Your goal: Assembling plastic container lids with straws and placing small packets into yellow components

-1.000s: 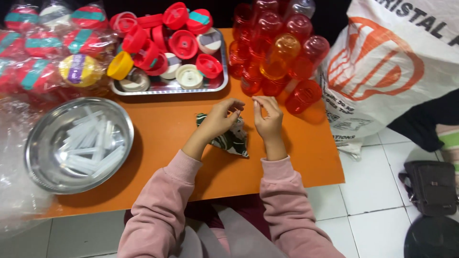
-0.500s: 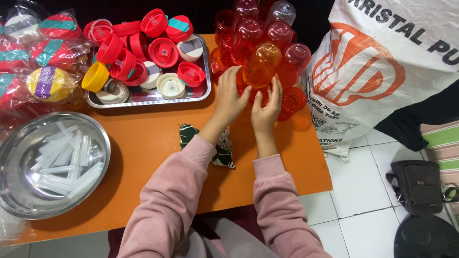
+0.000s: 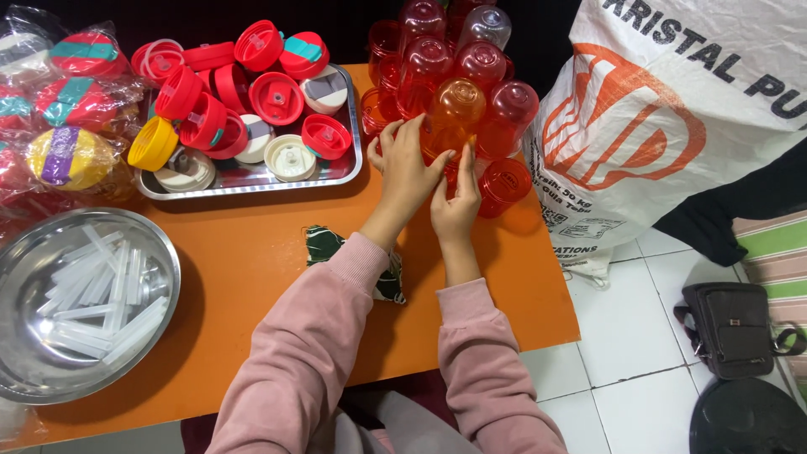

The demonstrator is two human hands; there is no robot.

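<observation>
Left hand (image 3: 409, 164) reaching into the pile of clear red cups (image 3: 437, 67), fingers spread wide and lying against the orange cup (image 3: 454, 113) at the far edge of the orange table (image 3: 252, 252). Right hand (image 3: 456, 197) pressing close beside, fingers loosely extended, touching the cups just below the orange one; grip impossible to tell. Sitting to the left: a metal tray (image 3: 252, 178) heaped with red lids (image 3: 273, 92). Resting nearer: a steel bowl (image 3: 50, 244) holding clear plastic straws (image 3: 97, 294). Lying under the left forearm: a small green cloth (image 3: 324, 244). Leaning at the right: a white sack (image 3: 672, 109).
</observation>
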